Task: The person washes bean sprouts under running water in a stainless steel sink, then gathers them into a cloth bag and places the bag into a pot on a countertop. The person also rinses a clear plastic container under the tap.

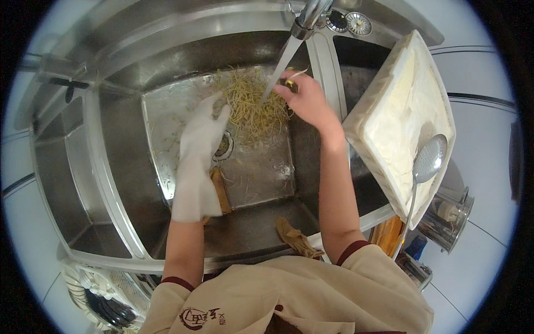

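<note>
A heap of bean sprouts [250, 102] lies on the floor of a stainless steel sink [300, 171], and water [285, 58] runs onto it from the faucet [306, 25]. My left hand [204, 125], in a white glove, is at the heap's left side, blurred; whether its curled fingers hold sprouts is not clear. At the heap's upper right, my bare right hand [306, 96] has its fingers closed on a few bean sprouts [290, 83], some with yellow heads. Below the heap is the drain [225, 146], partly behind the gloved hand.
A white tub [375, 154] with pale contents stands across the right basin, a perforated ladle [431, 158] resting on it. A brown cloth [294, 238] hangs at the sink's front edge. Strainers [358, 24] sit behind the faucet. Another basin [62, 167] is on the left.
</note>
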`<action>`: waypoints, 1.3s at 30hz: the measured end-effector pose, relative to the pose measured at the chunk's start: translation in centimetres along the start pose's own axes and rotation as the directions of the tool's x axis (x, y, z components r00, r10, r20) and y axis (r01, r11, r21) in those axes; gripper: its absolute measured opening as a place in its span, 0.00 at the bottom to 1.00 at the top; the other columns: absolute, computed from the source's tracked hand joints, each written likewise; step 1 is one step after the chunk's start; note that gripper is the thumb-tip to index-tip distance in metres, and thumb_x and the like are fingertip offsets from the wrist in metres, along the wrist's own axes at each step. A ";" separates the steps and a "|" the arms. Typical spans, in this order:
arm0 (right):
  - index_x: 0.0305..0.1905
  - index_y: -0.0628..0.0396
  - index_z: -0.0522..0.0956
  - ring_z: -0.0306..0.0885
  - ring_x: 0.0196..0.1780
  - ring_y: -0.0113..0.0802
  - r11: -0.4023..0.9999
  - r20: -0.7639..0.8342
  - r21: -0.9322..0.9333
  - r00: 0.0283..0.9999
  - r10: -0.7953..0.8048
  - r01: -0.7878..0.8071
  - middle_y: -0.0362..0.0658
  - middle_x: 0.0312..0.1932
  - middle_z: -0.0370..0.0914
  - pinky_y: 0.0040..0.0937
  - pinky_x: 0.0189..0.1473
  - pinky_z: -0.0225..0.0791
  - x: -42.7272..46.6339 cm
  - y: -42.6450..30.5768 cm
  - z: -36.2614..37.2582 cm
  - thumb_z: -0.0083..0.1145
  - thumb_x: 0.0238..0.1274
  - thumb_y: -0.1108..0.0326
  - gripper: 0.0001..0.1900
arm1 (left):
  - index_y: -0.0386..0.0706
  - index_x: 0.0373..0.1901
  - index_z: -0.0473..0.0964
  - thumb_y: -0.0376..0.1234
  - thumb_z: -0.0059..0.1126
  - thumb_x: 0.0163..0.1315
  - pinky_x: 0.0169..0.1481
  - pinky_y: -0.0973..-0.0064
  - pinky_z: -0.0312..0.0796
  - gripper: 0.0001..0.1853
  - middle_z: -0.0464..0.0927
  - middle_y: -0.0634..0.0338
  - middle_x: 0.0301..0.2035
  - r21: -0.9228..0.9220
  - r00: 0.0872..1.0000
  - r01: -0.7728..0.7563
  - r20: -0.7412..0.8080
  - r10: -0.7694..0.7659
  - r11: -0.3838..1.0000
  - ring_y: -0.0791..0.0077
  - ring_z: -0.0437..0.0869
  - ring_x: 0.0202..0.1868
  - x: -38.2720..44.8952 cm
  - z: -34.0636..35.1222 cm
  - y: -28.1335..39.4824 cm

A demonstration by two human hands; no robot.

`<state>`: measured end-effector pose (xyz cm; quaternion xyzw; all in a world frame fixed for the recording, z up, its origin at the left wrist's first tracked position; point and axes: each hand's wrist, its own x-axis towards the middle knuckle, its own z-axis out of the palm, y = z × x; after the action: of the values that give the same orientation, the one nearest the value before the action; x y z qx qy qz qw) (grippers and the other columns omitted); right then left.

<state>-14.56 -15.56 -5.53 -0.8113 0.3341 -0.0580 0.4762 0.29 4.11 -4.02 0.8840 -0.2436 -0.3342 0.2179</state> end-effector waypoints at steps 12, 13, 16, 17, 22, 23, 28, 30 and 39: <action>0.52 0.54 0.85 0.86 0.44 0.48 0.968 -0.571 -0.203 0.786 -0.237 0.144 0.51 0.46 0.86 0.42 0.49 0.78 4.0 -3.9 -1.0 0.61 0.64 0.70 0.13 | 0.40 0.65 0.74 0.43 0.55 0.78 0.73 0.66 0.69 0.21 0.83 0.50 0.56 -0.870 0.944 0.273 0.161 -0.287 0.411 0.64 0.81 0.63 -6.2 -0.2 -9.2; 0.54 0.56 0.83 0.86 0.42 0.45 0.931 -0.625 -0.302 0.695 -0.356 0.205 0.52 0.47 0.86 0.39 0.48 0.78 5.9 -2.9 -2.4 0.63 0.65 0.67 0.15 | 0.40 0.65 0.74 0.43 0.56 0.78 0.73 0.66 0.69 0.22 0.83 0.50 0.56 -0.869 0.940 0.278 0.159 -0.302 0.408 0.64 0.81 0.63 -6.7 -0.5 -9.5; 0.62 0.61 0.79 0.85 0.54 0.59 0.818 -0.429 -0.547 0.778 -0.458 0.180 0.59 0.48 0.86 0.49 0.57 0.77 14.0 0.4 -6.7 0.69 0.62 0.56 0.28 | 0.40 0.65 0.74 0.42 0.56 0.78 0.73 0.67 0.69 0.22 0.82 0.50 0.56 -0.874 0.942 0.247 0.115 -0.316 0.419 0.64 0.81 0.63 -8.6 -0.9 -11.6; 0.62 0.62 0.78 0.83 0.56 0.62 0.759 -0.251 -0.630 0.883 -0.397 0.163 0.60 0.47 0.87 0.50 0.58 0.77 17.3 2.7 -9.1 0.70 0.63 0.49 0.32 | 0.40 0.65 0.75 0.42 0.56 0.78 0.72 0.67 0.70 0.21 0.83 0.52 0.56 -0.855 0.944 0.238 0.093 -0.315 0.461 0.65 0.82 0.62 -8.8 -1.1 -12.1; 0.40 0.68 0.81 0.76 0.24 0.38 0.894 -0.148 0.443 0.979 0.143 -0.063 0.46 0.24 0.77 0.37 0.26 0.73 18.4 -3.5 -6.1 0.56 0.70 0.72 0.09 | 0.38 0.66 0.74 0.43 0.57 0.78 0.75 0.66 0.68 0.23 0.82 0.52 0.55 -0.844 0.926 0.197 -0.008 -0.378 0.499 0.65 0.80 0.63 -12.1 -1.6 -16.3; 0.41 0.67 0.81 0.78 0.25 0.37 0.894 -0.203 0.448 0.971 0.123 -0.020 0.46 0.26 0.78 0.35 0.25 0.71 17.6 -3.5 -6.2 0.58 0.72 0.65 0.13 | 0.38 0.66 0.74 0.43 0.56 0.78 0.75 0.66 0.68 0.23 0.82 0.52 0.55 -0.840 0.919 0.215 0.002 -0.395 0.497 0.65 0.80 0.63 -12.4 -1.7 -16.4; 0.40 0.61 0.81 0.81 0.27 0.35 0.771 -0.496 0.561 0.868 0.023 0.300 0.48 0.33 0.86 0.31 0.27 0.71 16.7 -0.1 -5.1 0.56 0.77 0.45 0.25 | 0.42 0.65 0.75 0.44 0.58 0.78 0.70 0.67 0.71 0.22 0.83 0.55 0.56 -0.830 0.909 0.227 -0.007 -0.417 0.509 0.66 0.82 0.61 -12.5 -1.3 -17.2; 0.39 0.57 0.79 0.73 0.22 0.31 0.645 -0.475 0.679 0.880 0.020 0.352 0.48 0.35 0.84 0.29 0.26 0.66 15.9 0.7 -5.3 0.52 0.81 0.47 0.22 | 0.42 0.65 0.76 0.44 0.59 0.77 0.70 0.67 0.70 0.22 0.83 0.55 0.55 -0.835 0.922 0.218 0.006 -0.387 0.506 0.67 0.82 0.61 -12.3 -0.8 -17.3; 0.73 0.48 0.70 0.71 0.72 0.52 0.773 -0.397 -0.633 0.877 -0.271 -0.048 0.53 0.76 0.64 0.62 0.65 0.69 4.8 4.4 11.9 0.67 0.64 0.39 0.39 | 0.46 0.65 0.76 0.42 0.55 0.78 0.71 0.72 0.68 0.19 0.85 0.60 0.54 -0.736 0.905 0.335 0.077 -0.418 0.589 0.72 0.82 0.60 -10.5 1.8 -17.0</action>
<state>-8.13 -11.14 -16.60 -0.9029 0.3881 -0.1662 0.0808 -3.04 23.18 -9.45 0.7680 0.1156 -0.3952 0.4905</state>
